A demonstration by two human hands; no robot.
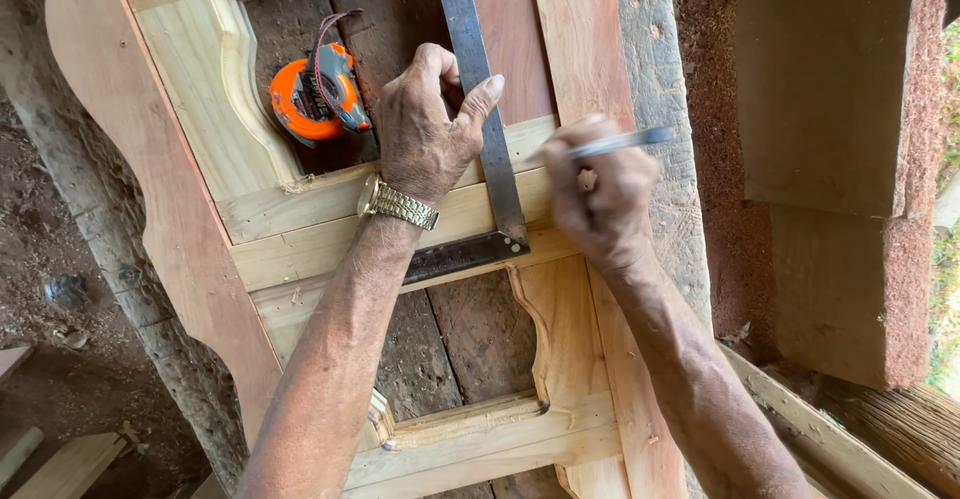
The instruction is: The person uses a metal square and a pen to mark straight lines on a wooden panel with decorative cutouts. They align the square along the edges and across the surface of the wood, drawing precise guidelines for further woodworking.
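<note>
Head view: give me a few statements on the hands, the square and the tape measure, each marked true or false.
1. The left hand presses on the steel try square. True.
2. The right hand holds a hammer. False: it holds a pen.
3. The orange tape measure lies left of the left hand. True.
4. The wristwatch is on the right wrist. False: it is on the left wrist.
5. The square lies on a sheet of glass. False: it lies on a wooden frame.
</note>
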